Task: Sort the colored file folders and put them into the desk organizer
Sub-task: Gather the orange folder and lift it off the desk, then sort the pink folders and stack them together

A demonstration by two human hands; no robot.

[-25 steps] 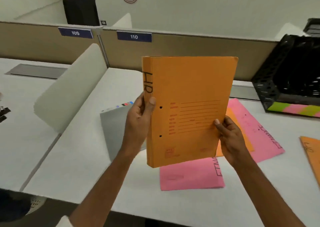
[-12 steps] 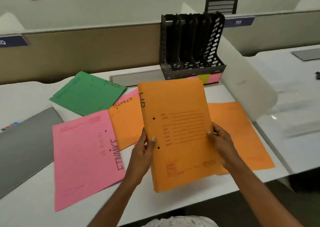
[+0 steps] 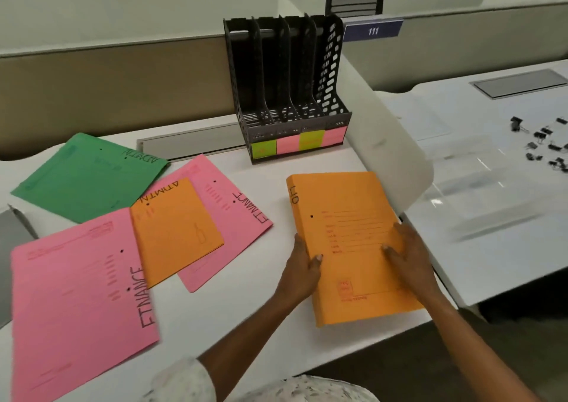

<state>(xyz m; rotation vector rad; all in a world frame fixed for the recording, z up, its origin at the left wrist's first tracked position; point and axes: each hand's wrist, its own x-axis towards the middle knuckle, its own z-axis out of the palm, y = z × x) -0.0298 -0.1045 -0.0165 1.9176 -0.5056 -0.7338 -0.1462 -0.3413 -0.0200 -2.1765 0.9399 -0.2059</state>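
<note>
An orange folder marked HR (image 3: 347,232) lies flat on the white desk at the right, in front of the black slotted desk organizer (image 3: 295,125). My left hand (image 3: 302,275) grips its left edge with the thumb on top. My right hand (image 3: 410,255) holds its right edge, thumb on the cover. To the left lie a green ADMIN folder (image 3: 89,177), a smaller orange ADMIN folder (image 3: 178,232) and two pink FINANCE folders (image 3: 76,309) (image 3: 236,208), overlapping. The organizer's slots look empty; green and pink labels run along its base.
A white curved divider panel (image 3: 396,168) stands just right of the HR folder. Beyond it, the neighbouring desk holds several black binder clips (image 3: 541,143) and a clear plastic sheet (image 3: 479,186). A grey laptop (image 3: 12,248) sits at the far left edge.
Both hands have lowered the HR folder from upright in the air onto the desk at the right, covering the orange folder that lay there. The view has swung right.
</note>
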